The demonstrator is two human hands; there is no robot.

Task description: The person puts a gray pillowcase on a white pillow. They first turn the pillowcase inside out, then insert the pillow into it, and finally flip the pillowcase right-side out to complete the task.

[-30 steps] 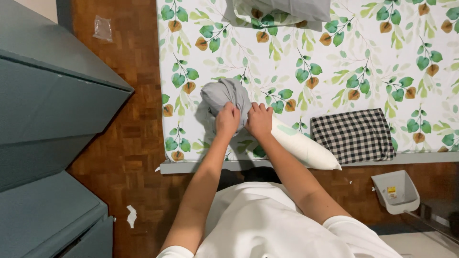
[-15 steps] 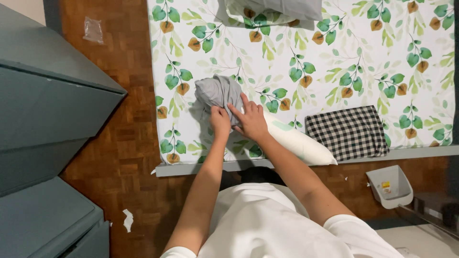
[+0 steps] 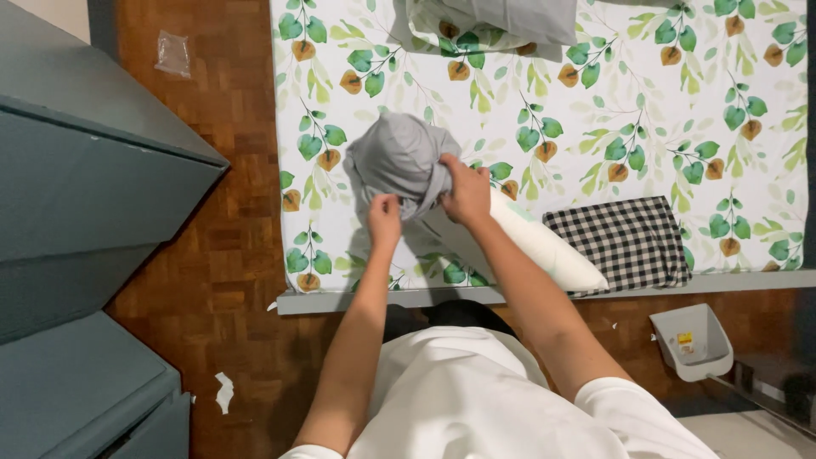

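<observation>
I see both hands gripping the grey pillowcase [image 3: 399, 161] on the bed [image 3: 680, 102]: left hand [image 3: 384, 217] pinching its edge, right hand [image 3: 467, 189] closed on bunched cloth above the white pillow [image 3: 544, 246]

Two hands, left hand [image 3: 384, 214] and right hand [image 3: 466, 189], one grey pillowcase [image 3: 398, 160], one white pillow [image 3: 544, 246], one folded checked cloth [image 3: 625, 242], one grey plastic bin [image 3: 693, 342], two teal cabinets [image 3: 85, 187]

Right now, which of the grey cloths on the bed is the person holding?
The bunched grey cloth mid-bed, gripped by the left hand and right hand. The other grey cloth lies flat, untouched, at the bed's far edge.
</observation>
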